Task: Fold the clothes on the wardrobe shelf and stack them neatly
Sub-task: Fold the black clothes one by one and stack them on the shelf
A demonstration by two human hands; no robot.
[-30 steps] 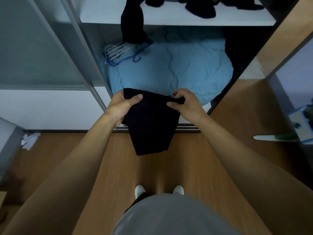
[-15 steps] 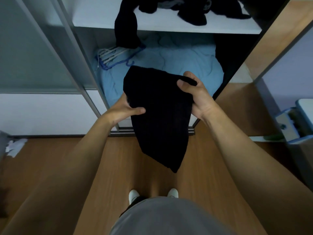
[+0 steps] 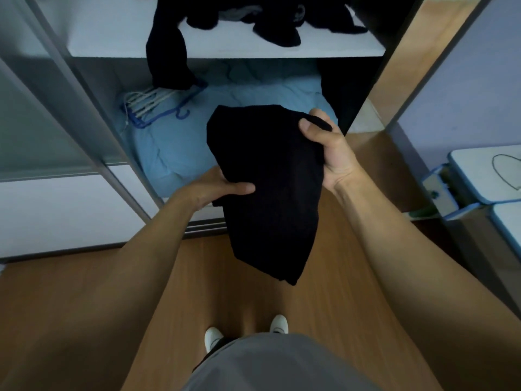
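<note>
Head view, the only one supplied: the person stands facing the open wardrobe and holds a black garment (image 3: 267, 187) in the air, in front of the lower compartment and clear of every shelf. The right hand (image 3: 329, 153) is clamped on the upper right corner, thumb across the front and fingers curled behind. The left hand (image 3: 217, 190) grips the left edge lower down, thumb pressed flat on the cloth; its fingers are hidden behind the fabric. The hands are apart, the right plainly higher. A second ago both hands pinched one top edge at the same level and the piece hung straight down as a narrow strip; it has since been raised and swung onto a slant, its lower tip pointing down over the wooden floor (image 3: 338, 277). In my judgement the fold in hand is close to done and the piece is being brought up for placing. The wardrobe shelf (image 3: 112, 38) above carries a heap of unfolded dark clothes (image 3: 279, 32), with one dark piece (image 3: 167, 57) trailing over its front edge. No finished stack is visible, so most of the task appears outstanding. Below lie blue bedding (image 3: 169, 148) and a bundle of hangers (image 3: 149, 104).
</note>
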